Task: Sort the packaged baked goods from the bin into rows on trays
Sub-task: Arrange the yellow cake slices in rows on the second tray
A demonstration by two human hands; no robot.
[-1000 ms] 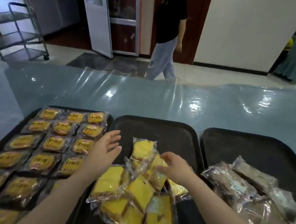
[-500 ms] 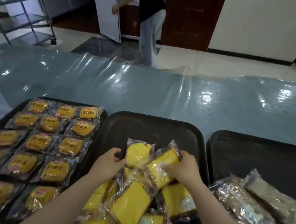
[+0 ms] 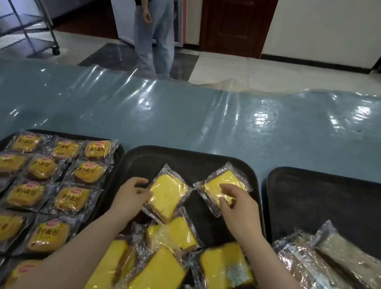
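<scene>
Two yellow cake slices in clear wrappers are being set out at the far end of the middle tray (image 3: 191, 162). The left hand (image 3: 130, 197) is clamped on the near-left edge of the left slice (image 3: 167, 194), thumb on top and fingers apparently beneath; the slice lies tilted, its near end resting on another packet of the loose pile (image 3: 164, 272). The right hand (image 3: 236, 208) rests on the right slice (image 3: 221, 186), fingers spread flat over its top, pressing rather than pinching, so the hand is apart, not closed round it. That slice sits askew, one corner pointing to the far right rim.

Sorted already, the left tray (image 3: 121, 158) carries printed bun packets (image 3: 68, 200) in tidy rows. On the right tray (image 3: 326, 191) lies a heap of brownish wrapped pieces (image 3: 329, 271) at its near end. No bin is in view.

What could go wrong, as I judge it: both slices are crooked, so the first row may start slanted and every later packet would follow that slant. Slippery film under a flat palm may let the right slice skate toward the rim instead of turning. The left slice, overlapping the pile, may drag its neighbour along when pushed. Crinkled wrapper edges could also catch on one another where the two slices nearly meet.
</scene>
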